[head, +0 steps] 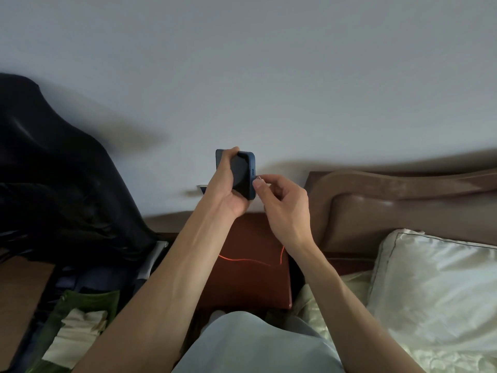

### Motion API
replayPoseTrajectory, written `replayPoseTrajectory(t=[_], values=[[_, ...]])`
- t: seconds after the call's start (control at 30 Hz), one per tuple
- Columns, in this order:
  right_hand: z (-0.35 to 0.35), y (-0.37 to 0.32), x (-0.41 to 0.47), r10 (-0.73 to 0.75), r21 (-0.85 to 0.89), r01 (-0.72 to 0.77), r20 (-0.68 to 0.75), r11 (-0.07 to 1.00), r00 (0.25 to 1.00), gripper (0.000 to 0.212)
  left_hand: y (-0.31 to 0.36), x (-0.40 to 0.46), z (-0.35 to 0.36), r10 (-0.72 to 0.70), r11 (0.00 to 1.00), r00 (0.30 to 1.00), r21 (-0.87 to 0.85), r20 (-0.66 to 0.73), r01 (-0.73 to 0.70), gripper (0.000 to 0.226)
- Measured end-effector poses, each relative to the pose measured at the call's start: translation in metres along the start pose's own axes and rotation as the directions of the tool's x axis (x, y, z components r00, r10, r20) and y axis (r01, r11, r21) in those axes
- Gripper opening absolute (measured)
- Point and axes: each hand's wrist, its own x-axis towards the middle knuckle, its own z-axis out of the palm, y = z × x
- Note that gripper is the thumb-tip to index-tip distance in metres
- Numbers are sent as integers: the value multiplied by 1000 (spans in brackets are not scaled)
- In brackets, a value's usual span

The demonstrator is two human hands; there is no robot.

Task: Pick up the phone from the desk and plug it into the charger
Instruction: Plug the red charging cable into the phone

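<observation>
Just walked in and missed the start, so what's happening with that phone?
A person is holding a dark phone in a blue case up in the left hand, its bottom edge turned toward the right hand. The right fingers pinch a small pale charger plug right at that edge. Whether it is seated yet is too small to tell. A thin orange cable lies across the reddish-brown nightstand below.
</observation>
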Motion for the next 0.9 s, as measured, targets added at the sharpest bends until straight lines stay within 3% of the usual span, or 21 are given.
replayPoseTrajectory(t=[0.1,0.17,0.27,0.33,0.4,0.5,0.6,0.67,0.73,0.8,0.87,0.9], values=[[1,-1,0,-11,-27,10,-17,1000,1000,15,0,-3,-2,-24,999,999,-20,24,25,35],[0,-1,1,-5,-43,5,-20,999,1000,27,1,-4,-4,1,1000,1000,22,31,-2,33],[-6,2,7,49,18,-49,-59,999,997,39,-3,3,-12,185,946,983,271,-5,-176,38],[-13,0,13,119,146,-107,-73,984,990,32,-6,11,-24,435,771,900,525,-22,-360,67],[-23,0,24,161,167,-151,-47,974,986,33,-5,15,-39,604,438,778,743,175,-507,87],[-34,-7,39,164,41,-164,9,986,986,58,5,12,-55,471,-34,696,799,543,-600,96],[-40,-12,47,112,-125,-103,70,987,991,71,15,10,-57,240,-467,675,693,697,-549,98],[-43,-11,48,111,-282,-66,144,957,983,62,16,12,-57,143,-578,686,623,714,-527,100],[-44,-9,46,124,-410,-33,199,912,972,56,18,16,-59,91,-608,685,585,723,-537,103],[-45,-8,43,91,-433,-4,183,902,979,55,22,19,-63,82,-633,649,542,757,-552,106],[-44,-9,42,76,-376,-26,120,926,990,60,25,21,-68,188,-643,553,528,811,-555,102],[-43,-9,43,82,-343,-52,74,938,994,60,23,21,-71,304,-601,499,570,812,-561,97]])
